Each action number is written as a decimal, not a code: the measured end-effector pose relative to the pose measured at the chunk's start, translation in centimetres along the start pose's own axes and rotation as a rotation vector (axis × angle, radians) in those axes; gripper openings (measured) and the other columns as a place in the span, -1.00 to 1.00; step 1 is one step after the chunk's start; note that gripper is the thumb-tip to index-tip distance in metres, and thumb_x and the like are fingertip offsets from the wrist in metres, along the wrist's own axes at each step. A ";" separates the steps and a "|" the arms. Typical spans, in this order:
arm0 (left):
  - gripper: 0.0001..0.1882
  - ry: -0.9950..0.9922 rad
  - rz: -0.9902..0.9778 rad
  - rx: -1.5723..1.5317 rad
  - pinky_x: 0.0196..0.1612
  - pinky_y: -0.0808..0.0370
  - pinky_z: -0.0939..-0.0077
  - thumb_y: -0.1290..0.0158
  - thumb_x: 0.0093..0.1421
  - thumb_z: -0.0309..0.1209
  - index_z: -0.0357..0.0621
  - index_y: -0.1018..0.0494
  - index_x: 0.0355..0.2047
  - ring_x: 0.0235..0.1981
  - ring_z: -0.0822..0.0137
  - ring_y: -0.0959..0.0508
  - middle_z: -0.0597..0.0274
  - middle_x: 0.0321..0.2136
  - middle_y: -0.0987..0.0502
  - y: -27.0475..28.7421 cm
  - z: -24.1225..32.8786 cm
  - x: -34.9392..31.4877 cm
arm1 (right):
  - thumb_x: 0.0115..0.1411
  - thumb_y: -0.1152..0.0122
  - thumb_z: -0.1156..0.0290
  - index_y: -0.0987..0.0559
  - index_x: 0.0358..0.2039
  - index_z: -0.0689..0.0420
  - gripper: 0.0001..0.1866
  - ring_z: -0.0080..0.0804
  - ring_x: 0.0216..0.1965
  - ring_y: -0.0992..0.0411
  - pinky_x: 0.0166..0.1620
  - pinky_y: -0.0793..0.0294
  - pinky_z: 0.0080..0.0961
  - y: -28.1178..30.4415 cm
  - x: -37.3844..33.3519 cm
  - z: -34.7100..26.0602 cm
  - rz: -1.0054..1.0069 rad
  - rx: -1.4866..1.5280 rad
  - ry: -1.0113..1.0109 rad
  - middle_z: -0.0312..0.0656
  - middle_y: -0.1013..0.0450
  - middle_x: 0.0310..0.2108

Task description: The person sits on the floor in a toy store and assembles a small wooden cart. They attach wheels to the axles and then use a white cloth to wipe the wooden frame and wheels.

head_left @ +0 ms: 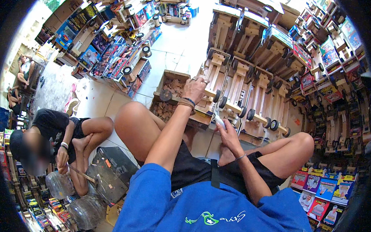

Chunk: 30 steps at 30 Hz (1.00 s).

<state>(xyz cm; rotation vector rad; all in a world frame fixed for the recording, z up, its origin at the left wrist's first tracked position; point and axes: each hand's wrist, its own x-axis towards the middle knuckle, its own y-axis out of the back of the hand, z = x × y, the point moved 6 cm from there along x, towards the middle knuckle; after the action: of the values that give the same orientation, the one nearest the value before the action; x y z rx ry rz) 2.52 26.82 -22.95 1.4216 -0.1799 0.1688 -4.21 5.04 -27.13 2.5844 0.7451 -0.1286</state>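
Several wooden toy trucks (241, 89) lie in a row in front of me, undersides up, with black wheels on their axles. At the left end of the row, my left hand (195, 90) has its fingers curled on the edge of the nearest wooden toy truck. My right hand (228, 138) is closed around a white, rounded object (220, 122) close to that truck's near wheels. Its kind is too small to make out. A wooden box (163, 78) with brown chips or small parts in its compartments stands beside my left wrist.
At the left a person (51, 137) sits cross-legged holding a thin stick-like tool by a dark board (109, 169). Clear plastic jars (86, 211) stand near them. Stacked toy trucks (124, 61) rise at the back left; more line the right (331, 90). Tiled floor (169, 55) runs between.
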 end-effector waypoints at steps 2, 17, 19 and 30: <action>-0.50 -0.082 -0.209 0.083 0.13 -0.35 0.18 -0.24 0.04 -0.20 0.09 -0.44 0.02 -0.03 0.26 -0.52 0.30 -0.06 -0.49 -2.2 0.5 1.1 | 0.36 -0.01 0.17 -0.44 -0.10 0.19 -0.67 -0.60 -0.39 -0.38 -0.28 -0.37 -0.58 0.3 0.0 0.4 0.009 0.028 -0.084 -0.31 -0.51 -0.41; -0.86 -0.525 -0.338 0.210 -0.16 -0.45 0.17 0.11 0.22 -0.41 -0.04 -0.44 -0.27 -0.36 0.16 -0.64 0.13 -0.49 -0.60 -6.7 0.7 3.1 | 0.35 -0.01 0.18 -0.45 -0.02 0.15 -0.66 -0.41 -0.28 -0.49 -0.17 -0.41 -0.48 -0.1 -1.1 1.7 0.000 0.184 -0.147 -0.20 -0.56 -0.36; -0.86 -0.531 -0.304 0.191 -0.12 -0.44 0.20 0.11 0.23 -0.38 -0.03 -0.45 -0.30 -0.35 0.18 -0.64 0.17 -0.48 -0.60 -6.5 0.6 2.9 | 0.35 -0.01 0.18 -0.44 -0.02 0.16 -0.66 -0.39 -0.28 -0.51 -0.18 -0.42 -0.46 -0.1 -1.1 1.6 -0.003 0.166 -0.127 -0.19 -0.56 -0.36; -0.88 -0.467 -0.246 0.118 -0.09 -0.42 0.23 0.08 0.21 -0.37 0.03 -0.47 -0.33 -0.30 0.23 -0.62 0.22 -0.45 -0.57 -6.6 -0.1 2.5 | 0.33 -0.02 0.18 -0.44 -0.03 0.20 -0.63 -0.32 -0.26 -0.54 -0.18 -0.44 -0.42 -0.6 -0.9 1.1 -0.031 0.147 -0.178 -0.15 -0.57 -0.35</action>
<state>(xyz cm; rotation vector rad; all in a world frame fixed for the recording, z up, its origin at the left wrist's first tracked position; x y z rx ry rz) 6.39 25.97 -28.79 1.5710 -0.3797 -0.3642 -5.26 4.50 -28.16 2.6549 0.7346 -0.4328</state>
